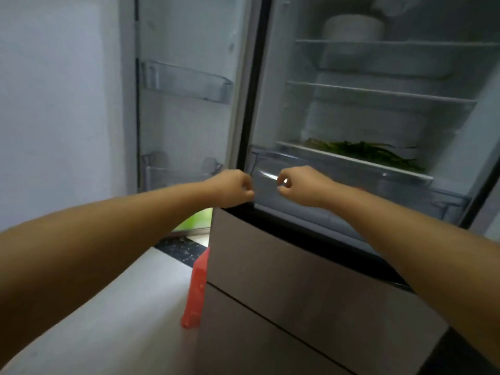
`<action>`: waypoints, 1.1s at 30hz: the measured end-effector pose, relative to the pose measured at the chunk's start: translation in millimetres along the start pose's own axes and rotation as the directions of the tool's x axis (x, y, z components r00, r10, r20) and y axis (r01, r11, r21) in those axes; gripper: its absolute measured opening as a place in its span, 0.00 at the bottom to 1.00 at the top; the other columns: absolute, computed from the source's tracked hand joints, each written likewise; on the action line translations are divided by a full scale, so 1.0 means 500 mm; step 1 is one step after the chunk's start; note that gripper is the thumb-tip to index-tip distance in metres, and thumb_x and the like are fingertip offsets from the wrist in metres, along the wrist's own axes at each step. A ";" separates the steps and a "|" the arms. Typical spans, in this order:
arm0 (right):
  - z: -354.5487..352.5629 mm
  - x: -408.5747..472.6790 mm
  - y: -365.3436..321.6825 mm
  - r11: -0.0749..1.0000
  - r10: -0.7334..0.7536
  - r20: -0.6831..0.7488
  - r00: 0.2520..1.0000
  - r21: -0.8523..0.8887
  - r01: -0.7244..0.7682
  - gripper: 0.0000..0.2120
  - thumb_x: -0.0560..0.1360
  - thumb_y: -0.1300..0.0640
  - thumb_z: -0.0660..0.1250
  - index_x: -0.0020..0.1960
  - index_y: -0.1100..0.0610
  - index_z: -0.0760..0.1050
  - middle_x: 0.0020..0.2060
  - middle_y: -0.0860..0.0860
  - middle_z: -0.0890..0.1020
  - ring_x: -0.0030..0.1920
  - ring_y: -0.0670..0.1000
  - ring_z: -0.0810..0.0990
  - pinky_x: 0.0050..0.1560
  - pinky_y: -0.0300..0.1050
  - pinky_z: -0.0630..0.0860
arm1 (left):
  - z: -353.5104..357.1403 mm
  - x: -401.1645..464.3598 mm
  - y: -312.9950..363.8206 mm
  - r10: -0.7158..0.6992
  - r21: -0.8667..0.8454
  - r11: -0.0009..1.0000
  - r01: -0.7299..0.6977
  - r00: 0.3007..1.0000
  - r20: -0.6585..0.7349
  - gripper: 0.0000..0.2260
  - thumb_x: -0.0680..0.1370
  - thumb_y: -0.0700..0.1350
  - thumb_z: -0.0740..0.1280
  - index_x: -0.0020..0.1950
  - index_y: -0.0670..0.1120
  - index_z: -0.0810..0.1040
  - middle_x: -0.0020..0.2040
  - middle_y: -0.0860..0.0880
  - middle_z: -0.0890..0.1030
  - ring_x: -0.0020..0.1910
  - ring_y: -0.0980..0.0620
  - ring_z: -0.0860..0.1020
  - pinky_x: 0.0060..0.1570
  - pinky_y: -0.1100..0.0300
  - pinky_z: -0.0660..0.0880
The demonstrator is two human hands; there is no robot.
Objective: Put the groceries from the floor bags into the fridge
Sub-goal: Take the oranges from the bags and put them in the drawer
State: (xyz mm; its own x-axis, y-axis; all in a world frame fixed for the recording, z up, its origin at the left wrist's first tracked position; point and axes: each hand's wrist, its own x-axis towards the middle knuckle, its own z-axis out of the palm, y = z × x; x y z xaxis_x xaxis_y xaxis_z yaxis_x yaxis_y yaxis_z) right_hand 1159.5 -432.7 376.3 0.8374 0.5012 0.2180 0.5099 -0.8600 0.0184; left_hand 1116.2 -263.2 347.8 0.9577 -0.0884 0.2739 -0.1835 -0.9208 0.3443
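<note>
The fridge stands open, and its clear crisper drawer (392, 189) sits at the bottom of the upper compartment. Both my arms reach forward to the drawer's left front corner. My left hand (232, 186) is at the fridge's left edge with its fingers curled closed. My right hand (295, 182) is just in front of the drawer's face, fingers curled in too, with a small glint between them; I see nothing clearly held. Green leafy vegetables (373, 155) lie on the glass shelf right above the drawer.
A white round container (351, 28) sits on the top shelf. The open door at left has clear door bins (189, 82). Below are closed beige freezer drawers (270, 266). A red object (196, 290) stands on the floor beside the fridge, with something green (197, 220) behind it.
</note>
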 end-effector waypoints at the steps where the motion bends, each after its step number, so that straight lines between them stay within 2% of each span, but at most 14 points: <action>1: 0.024 -0.011 -0.043 0.999 -0.038 0.040 0.998 -0.004 0.038 0.12 0.77 0.52 0.60 0.56 0.54 0.77 0.55 0.53 0.81 0.54 0.56 0.78 0.54 0.52 0.77 | 0.013 -0.051 -0.036 -0.038 0.004 0.999 0.038 0.999 0.030 0.11 0.77 0.45 0.63 0.54 0.44 0.81 0.53 0.44 0.82 0.48 0.46 0.77 0.44 0.64 0.67; 4: 0.097 -0.041 -0.195 0.985 -0.172 0.122 0.978 0.000 0.173 0.11 0.77 0.53 0.60 0.55 0.54 0.77 0.53 0.52 0.81 0.52 0.56 0.78 0.48 0.49 0.77 | 0.031 -0.221 -0.163 -0.186 0.019 0.983 0.185 0.978 0.089 0.11 0.78 0.47 0.63 0.55 0.45 0.80 0.53 0.46 0.81 0.49 0.48 0.77 0.47 0.60 0.71; 7: 0.167 -0.062 -0.378 0.949 -0.310 0.162 0.937 -0.003 0.314 0.12 0.76 0.53 0.60 0.56 0.54 0.77 0.55 0.54 0.81 0.55 0.58 0.78 0.52 0.49 0.76 | 0.017 -0.405 -0.300 -0.343 0.015 0.939 0.343 0.937 0.059 0.11 0.78 0.48 0.62 0.55 0.45 0.79 0.54 0.46 0.81 0.48 0.49 0.77 0.50 0.57 0.75; 9: 0.213 -0.079 -0.522 0.908 -0.411 0.205 0.888 0.007 0.419 0.10 0.76 0.54 0.60 0.52 0.55 0.78 0.54 0.56 0.81 0.53 0.59 0.78 0.48 0.47 0.75 | 0.004 -0.544 -0.390 -0.454 -0.015 0.890 0.455 0.890 0.040 0.11 0.79 0.48 0.62 0.58 0.46 0.78 0.55 0.48 0.80 0.46 0.51 0.75 0.50 0.57 0.74; 11: 0.256 -0.110 -0.680 0.857 -0.506 0.250 0.826 0.035 0.515 0.08 0.77 0.53 0.59 0.47 0.52 0.77 0.54 0.56 0.80 0.50 0.58 0.77 0.44 0.44 0.71 | -0.003 -0.702 -0.477 -0.560 -0.026 0.827 0.561 0.828 0.031 0.13 0.79 0.49 0.62 0.61 0.47 0.75 0.55 0.47 0.80 0.48 0.51 0.76 0.52 0.56 0.74; 14: 0.310 -0.182 -0.924 0.765 -0.633 0.274 0.725 0.077 0.639 0.14 0.78 0.51 0.58 0.61 0.54 0.74 0.57 0.53 0.79 0.55 0.57 0.77 0.47 0.45 0.72 | -0.025 -0.951 -0.593 -0.698 -0.019 0.715 0.699 0.715 0.038 0.15 0.79 0.49 0.61 0.64 0.48 0.72 0.55 0.46 0.80 0.51 0.48 0.77 0.54 0.53 0.76; 18: 0.381 -0.292 -1.227 0.621 -0.764 0.301 0.570 0.105 0.777 0.16 0.79 0.51 0.56 0.64 0.55 0.71 0.58 0.54 0.78 0.57 0.56 0.76 0.49 0.47 0.71 | -0.085 -1.244 -0.700 -0.857 -0.067 0.514 0.855 0.516 0.013 0.16 0.79 0.50 0.60 0.65 0.47 0.71 0.56 0.44 0.79 0.49 0.48 0.77 0.54 0.53 0.75; 21: 0.426 -0.366 -1.408 0.535 -0.820 0.341 0.459 0.173 0.827 0.17 0.80 0.51 0.55 0.65 0.55 0.71 0.59 0.55 0.77 0.58 0.57 0.76 0.52 0.48 0.73 | -0.138 -1.412 -0.761 -0.920 -0.101 0.390 0.915 0.391 -0.011 0.15 0.80 0.51 0.59 0.63 0.46 0.73 0.56 0.44 0.79 0.51 0.47 0.78 0.55 0.51 0.76; 25: 0.471 -0.429 -1.582 0.447 -0.853 0.400 0.335 0.231 0.864 0.16 0.80 0.53 0.55 0.65 0.57 0.71 0.58 0.56 0.78 0.57 0.57 0.77 0.52 0.49 0.74 | -0.184 -1.564 -0.832 -0.958 -0.156 0.285 0.946 0.283 -0.037 0.14 0.80 0.51 0.59 0.61 0.46 0.74 0.54 0.44 0.79 0.49 0.47 0.78 0.53 0.52 0.76; 29: 0.527 -0.424 -1.711 0.455 -0.841 0.448 0.303 0.284 0.844 0.15 0.80 0.53 0.56 0.62 0.57 0.73 0.56 0.55 0.79 0.54 0.56 0.78 0.50 0.47 0.75 | -0.192 -1.638 -0.919 -0.978 -0.202 0.205 0.958 0.208 -0.007 0.14 0.79 0.50 0.60 0.61 0.45 0.74 0.55 0.44 0.79 0.51 0.46 0.78 0.54 0.52 0.76; 33: 0.582 -0.368 -1.842 0.476 -0.840 0.452 0.299 0.351 0.806 0.15 0.79 0.52 0.58 0.62 0.55 0.74 0.57 0.54 0.79 0.55 0.55 0.78 0.50 0.45 0.73 | -0.208 -1.653 -1.044 -0.984 -0.233 0.172 0.957 0.180 0.014 0.13 0.79 0.50 0.60 0.59 0.45 0.75 0.55 0.44 0.79 0.51 0.46 0.78 0.54 0.52 0.76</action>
State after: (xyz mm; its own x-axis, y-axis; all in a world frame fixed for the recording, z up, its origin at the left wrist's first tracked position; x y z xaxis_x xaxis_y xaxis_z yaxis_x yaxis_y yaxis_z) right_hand 592.9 295.0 35.4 -0.0888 0.9158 -0.3917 0.9870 0.0280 -0.1583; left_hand 397.2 329.8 35.1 0.3557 0.8846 -0.3017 0.8337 -0.1544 0.5302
